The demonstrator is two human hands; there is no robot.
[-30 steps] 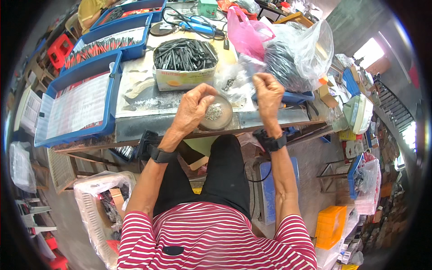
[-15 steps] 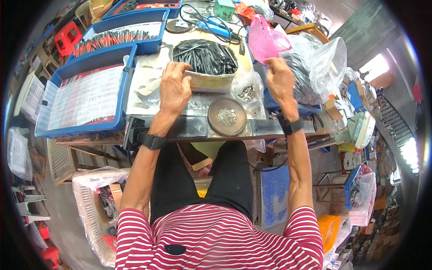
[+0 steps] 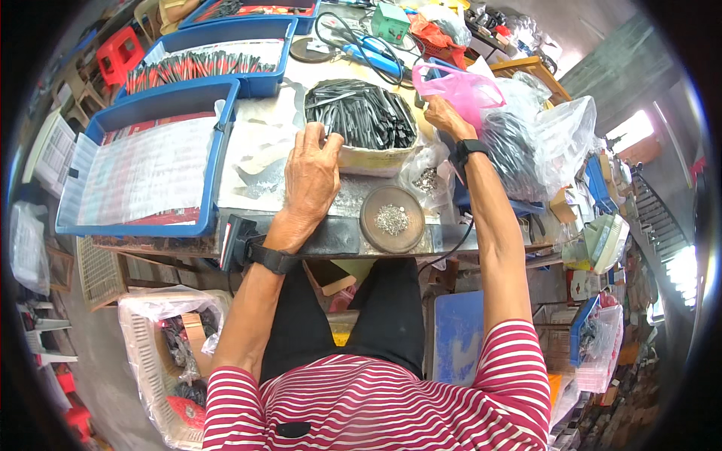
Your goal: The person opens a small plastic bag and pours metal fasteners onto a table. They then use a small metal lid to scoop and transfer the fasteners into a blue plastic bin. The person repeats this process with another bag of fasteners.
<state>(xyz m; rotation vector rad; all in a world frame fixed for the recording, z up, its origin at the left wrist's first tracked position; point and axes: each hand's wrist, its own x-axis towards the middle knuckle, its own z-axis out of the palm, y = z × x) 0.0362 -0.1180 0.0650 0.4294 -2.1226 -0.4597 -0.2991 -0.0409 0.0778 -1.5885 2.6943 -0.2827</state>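
Clearly your left hand (image 3: 312, 177) pinches one stiff, light black strip (image 3: 361, 116) in the box; right hand's (image 3: 444, 116) grip is hidden.

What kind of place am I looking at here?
Most likely a small workshop or home assembly bench. Blue trays hold rows of thin parts, a box is full of dark pieces, a round dish holds tiny metal bits, and bags of stock crowd the table.
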